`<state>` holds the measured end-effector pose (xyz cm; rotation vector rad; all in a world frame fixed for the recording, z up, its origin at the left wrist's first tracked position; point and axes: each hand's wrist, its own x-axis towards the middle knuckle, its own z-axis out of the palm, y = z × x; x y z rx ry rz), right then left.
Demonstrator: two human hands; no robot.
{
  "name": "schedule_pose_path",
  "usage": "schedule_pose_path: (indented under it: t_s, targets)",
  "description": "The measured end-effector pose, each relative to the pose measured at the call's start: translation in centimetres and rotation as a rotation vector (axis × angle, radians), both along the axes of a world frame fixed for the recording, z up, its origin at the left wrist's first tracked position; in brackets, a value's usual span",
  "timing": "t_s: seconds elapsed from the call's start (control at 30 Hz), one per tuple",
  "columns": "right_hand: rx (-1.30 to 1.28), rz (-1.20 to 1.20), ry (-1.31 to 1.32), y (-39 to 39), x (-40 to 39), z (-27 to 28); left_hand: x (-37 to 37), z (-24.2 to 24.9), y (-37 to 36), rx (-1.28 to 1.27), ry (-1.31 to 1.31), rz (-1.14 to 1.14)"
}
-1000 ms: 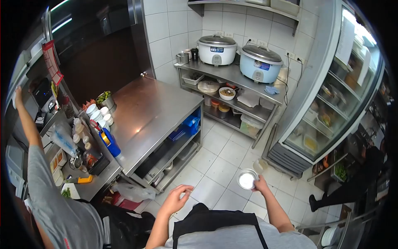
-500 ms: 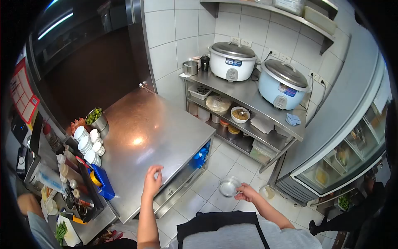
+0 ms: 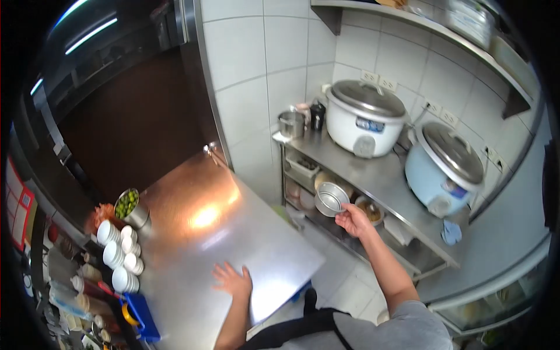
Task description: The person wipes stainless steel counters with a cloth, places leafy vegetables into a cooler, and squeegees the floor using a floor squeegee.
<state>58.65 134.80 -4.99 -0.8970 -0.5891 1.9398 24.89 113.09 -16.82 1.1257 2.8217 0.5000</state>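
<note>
My right hand [image 3: 353,220] grips a small round metal bowl [image 3: 331,199] by its near rim. The bowl's open top faces me, and its inside looks bare. In this view it overlaps the lower shelves of the steel rack, partly covering a white bowl of food [image 3: 370,209]. Over the steel counter [image 3: 175,280], my left hand [image 3: 233,281] is open with fingers spread, palm toward the surface, holding nothing.
On the rack's top stand a white rice cooker [image 3: 364,119], a light-blue rice cooker [image 3: 440,169], a metal pot [image 3: 291,124] and a blue cloth [image 3: 451,232]. Stacked white cups [image 3: 114,254], a tin of green limes [image 3: 133,211] and a blue holder [image 3: 140,318] line the counter's left side.
My view has moved closer to the counter and rack. My right hand has carried the metal bowl from over the floor to before the shelves; my left hand has spread over the counter.
</note>
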Motion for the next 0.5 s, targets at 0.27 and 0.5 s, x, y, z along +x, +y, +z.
schedule_pose_path:
  t_s: [0.27,0.5]
  targets:
    - [0.103,-0.063,0.205,33.1,-13.9,3.8,0.6,0.5,2.1,-0.062,0.1,0.081]
    - [0.123,-0.124,0.252,46.1,-20.2,3.4,0.9,3.8,3.3,-0.13,-0.027,0.072]
